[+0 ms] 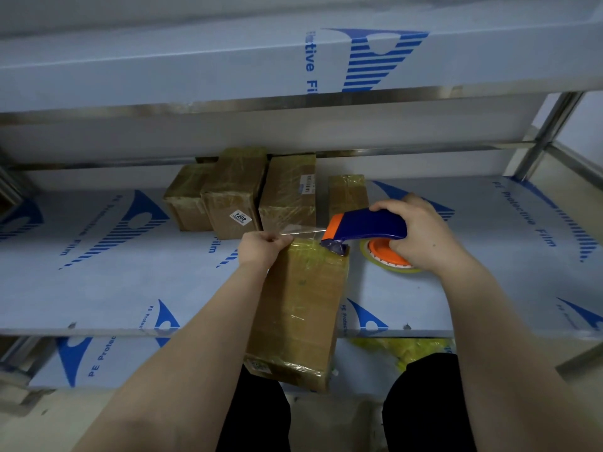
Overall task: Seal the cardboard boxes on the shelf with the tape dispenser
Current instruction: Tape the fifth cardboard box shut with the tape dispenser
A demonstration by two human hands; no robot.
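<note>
A long brown cardboard box (301, 308) lies on the shelf (130, 288), its near end jutting over the front edge. My right hand (421, 231) grips the blue and orange tape dispenser (365, 228), whose nose sits on the box's far right corner. A strip of clear tape (301, 230) runs from the nose to my left hand (261, 249), which pinches its free end at the box's far left corner. The tape roll (388, 257) shows under my right hand.
Several taped cardboard boxes (235, 194) stand bunched at the back of the shelf, one with a 7202 label. An upper shelf (228, 70) overhangs them. A metal post (545, 132) rises at the right. Yellow plastic (408, 349) lies on the lower level.
</note>
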